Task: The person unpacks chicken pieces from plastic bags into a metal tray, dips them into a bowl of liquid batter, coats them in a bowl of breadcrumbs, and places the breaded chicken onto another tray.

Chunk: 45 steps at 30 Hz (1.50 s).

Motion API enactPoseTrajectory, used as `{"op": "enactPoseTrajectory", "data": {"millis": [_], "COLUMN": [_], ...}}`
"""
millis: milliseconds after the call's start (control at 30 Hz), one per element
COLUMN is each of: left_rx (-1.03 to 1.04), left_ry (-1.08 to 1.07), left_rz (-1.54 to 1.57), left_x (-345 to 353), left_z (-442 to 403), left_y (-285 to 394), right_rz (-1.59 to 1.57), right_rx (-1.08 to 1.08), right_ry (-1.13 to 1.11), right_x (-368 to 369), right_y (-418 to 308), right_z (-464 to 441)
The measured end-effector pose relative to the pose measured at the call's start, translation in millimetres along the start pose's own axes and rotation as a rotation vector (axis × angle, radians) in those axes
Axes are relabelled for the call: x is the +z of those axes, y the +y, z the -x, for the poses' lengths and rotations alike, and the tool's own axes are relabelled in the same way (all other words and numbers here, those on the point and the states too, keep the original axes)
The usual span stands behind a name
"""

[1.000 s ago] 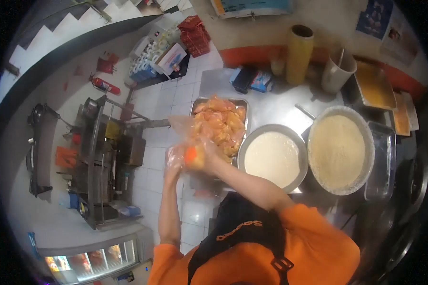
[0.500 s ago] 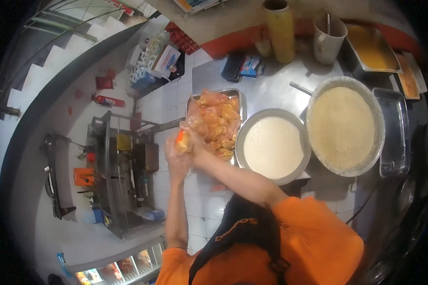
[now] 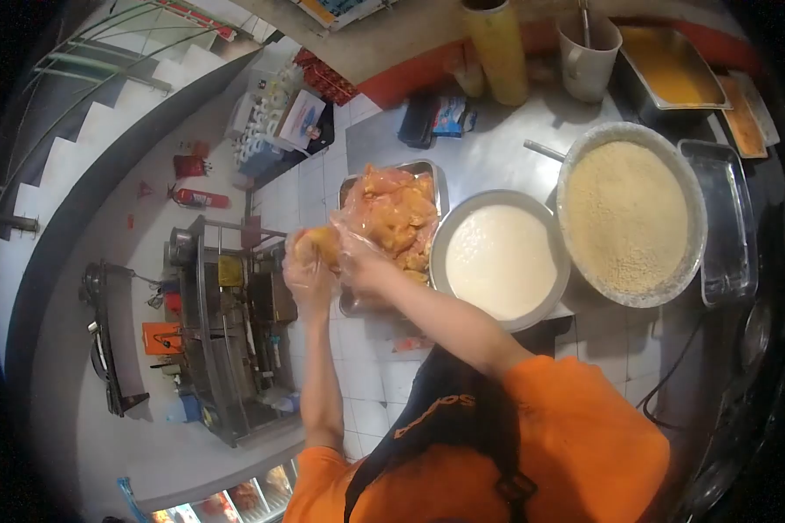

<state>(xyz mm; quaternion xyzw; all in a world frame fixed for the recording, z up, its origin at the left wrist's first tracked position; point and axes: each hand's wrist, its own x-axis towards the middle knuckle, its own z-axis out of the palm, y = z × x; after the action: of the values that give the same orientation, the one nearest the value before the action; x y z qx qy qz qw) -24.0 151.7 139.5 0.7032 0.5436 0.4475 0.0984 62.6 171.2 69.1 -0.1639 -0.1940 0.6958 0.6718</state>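
Note:
Clear plastic gloves cover both of my hands. My left hand (image 3: 309, 270) is closed round a yellowish bundle (image 3: 323, 244) with clear plastic around it, left of the metal tray. My right hand (image 3: 359, 261) is closed beside it on a piece of clear plastic (image 3: 349, 225), over the tray's left edge. Raw chicken pieces (image 3: 397, 209) are heaped in the metal tray (image 3: 439, 179). Right of the tray stands a round pan of white batter (image 3: 501, 261), and beyond that a large bowl of pale flour-like powder (image 3: 626, 218).
A black box (image 3: 417, 124), a blue packet (image 3: 450, 117), a yellow cylinder (image 3: 499, 57) and a white jug (image 3: 587, 61) stand at the back. An orange-filled tray (image 3: 672, 70) and a clear container (image 3: 724, 222) are at the right. A metal rack (image 3: 209, 322) is at the left.
The hands have moved slightly apart. The orange-red patch seen earlier on the bundle is no longer visible. The view has shifted, so the counter items appear higher and farther left.

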Motion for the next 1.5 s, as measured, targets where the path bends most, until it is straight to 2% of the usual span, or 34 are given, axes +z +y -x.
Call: {"op": "enactPoseTrajectory", "data": {"millis": [33, 67, 100, 133, 200, 267, 333, 400, 433, 500, 567, 600, 633, 667, 733, 767, 833, 867, 967, 1000, 1067, 1200, 1267, 1300, 1367, 1400, 1467, 1500], "left_rx": [-0.093, -0.047, -0.051, -0.043, -0.037, -0.011, 0.009, -0.135, -0.132, -0.029, -0.108, 0.040, 0.187, 0.188, 0.444, 0.442, 0.234, 0.166, 0.182, 0.188, 0.208, 0.196, 0.025, 0.016, 0.051, 0.044, 0.000, -0.002], "left_ry": [0.026, 0.031, 0.040, -0.033, -0.112, -0.071, -0.032, -0.027, -0.018, -0.226, -0.182, -0.197, -0.210, -0.207, -0.101, -0.098, -0.089, -0.177, -0.274, -0.273, -0.123, -0.225, -0.199, -0.206, -0.299, -0.293, -0.264, -0.261], "left_rz": [0.047, -0.081, -0.077, -0.024, -0.015, 0.010, 0.037, 0.307, 0.310, 0.274, 0.191, -0.068, -0.327, -0.323, -0.240, -0.238, -0.280, -0.356, -0.395, -0.397, -0.280, -0.339, -0.136, -0.140, -0.234, -0.236, -0.181, -0.179], "left_x": [-1.8, -5.7, -9.1, -14.4, -24.8, -31.4, -31.5, -28.0, -29.7, -31.0, -26.2, -30.4, -32.6, -34.5, -38.9, -40.7, -45.9, -42.8, -35.8, -36.2, -37.5, -37.1, -48.2, -49.7, -49.0, -51.4, -55.1, -59.3], "left_z": [-4.2, -10.2, -12.8, -16.1, -27.5, -36.1, -41.0, -44.5, -46.6, -47.9, -48.2, -50.6, -52.0, -55.3, -67.7, -69.9, -80.5, -81.5, -81.2, -81.6, -83.4, -77.3, -84.6, -83.2, -80.3, -78.4, -79.4, -80.6], "left_y": [-1.9, 12.0, 14.2, 13.7, 15.6, -8.0, -6.8, 10.4, 6.2, -8.2, -17.3, -5.6, 1.0, -0.7, -0.6, -0.1, 19.9, 18.0, 18.0, 18.2, 17.7, 8.0, 17.6, 19.4, 22.0, 24.0, 26.3, 17.0], "right_rz": [-0.143, -0.282, -0.272, 0.247, 0.756, -0.321, -0.250, -0.181, -0.217, -0.248, -0.201, -0.183, -0.111, -0.038, 0.003, 0.037, 0.111, 0.183, 0.176, 0.174, 0.128, 0.142, 0.212, 0.208, 0.787, 0.792, 1.037, 1.041], "right_rx": [0.312, 0.625, 0.630, 0.312, -0.028, 0.783, 0.812, 0.833, 0.796, 0.762, 0.727, 0.714, 0.719, 0.720, 0.719, 0.720, 0.708, 0.697, 0.698, 0.692, 0.615, 0.608, 0.549, 0.560, 0.441, 0.446, 0.023, 0.022], "right_ry": [0.003, 0.008, 0.005, -0.167, -0.349, -0.082, -0.007, 0.071, 0.047, 0.019, -0.132, -0.182, -0.097, -0.011, 0.074, 0.160, 0.200, 0.240, 0.269, 0.267, 0.373, 0.418, 0.512, 0.518, 0.352, 0.346, 0.336, 0.334], "right_x": [12.0, 15.9, 4.1, -14.1, -43.9, -60.2, -56.2, -49.6, -47.5, -46.6, -49.7, -53.9, -57.8, -62.4, -64.1, -65.0, -56.1, -51.4, -69.8, -66.0, -52.2, -53.1, -45.5, -50.9, -65.8, -69.0, -74.5, -80.1], "right_y": [-31.6, -52.8, -48.8, -35.0, -8.9, 1.5, -21.8, -36.3, -39.0, -42.0, -44.6, -43.1, -40.3, -38.3, -45.0, -47.3, -62.9, -70.1, -57.9, -63.2, -76.7, -71.3, -76.3, -71.1, -64.4, -59.1, -48.5, -44.3], "right_z": [4.1, 6.4, 5.4, 2.0, -15.4, -44.0, -39.9, -34.2, -34.6, -34.0, -33.0, -33.3, -32.0, -31.6, -30.9, -28.9, -20.2, -15.8, -20.2, -16.6, -1.1, 9.4, 8.8, 10.6, 7.5, 6.2, 1.7, 0.2]}}
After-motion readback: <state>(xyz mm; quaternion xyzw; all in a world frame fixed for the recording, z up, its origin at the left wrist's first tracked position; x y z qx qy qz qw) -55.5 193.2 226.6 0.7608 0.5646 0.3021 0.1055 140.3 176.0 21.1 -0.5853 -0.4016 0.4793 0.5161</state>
